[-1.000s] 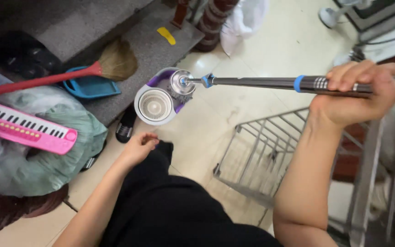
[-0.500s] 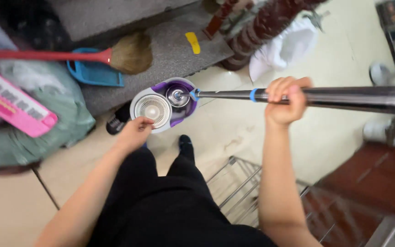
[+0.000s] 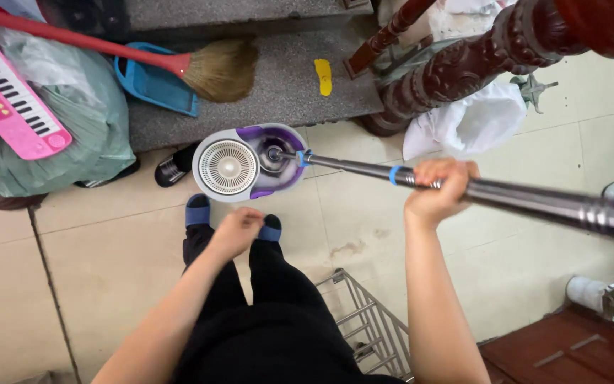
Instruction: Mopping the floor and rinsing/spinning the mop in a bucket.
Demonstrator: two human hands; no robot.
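My right hand (image 3: 437, 192) grips a long metal mop handle (image 3: 520, 199) just past its blue ring. The handle's lower end stands in the purple side of a grey and purple spin mop bucket (image 3: 249, 165) on the tiled floor, beside the bucket's white spinner basket (image 3: 227, 167). My left hand (image 3: 236, 231) hangs loosely curled above my feet, a little short of the bucket, with nothing in it. My feet in blue slippers (image 3: 197, 210) stand just in front of the bucket.
A grey stone step (image 3: 278, 85) holds a red-handled broom (image 3: 214, 67) and blue dustpan (image 3: 152, 85). A pink toy keyboard (image 3: 8, 92) lies on a green bag at left. Carved dark wooden posts (image 3: 477, 57), a white bag (image 3: 470, 121) and a wire rack (image 3: 367, 327) stand close by.
The view has swung so the bucket sits directly ahead of my feet. My right hand has stayed on the handle; my left hand has drawn back slightly from the bucket's rim.
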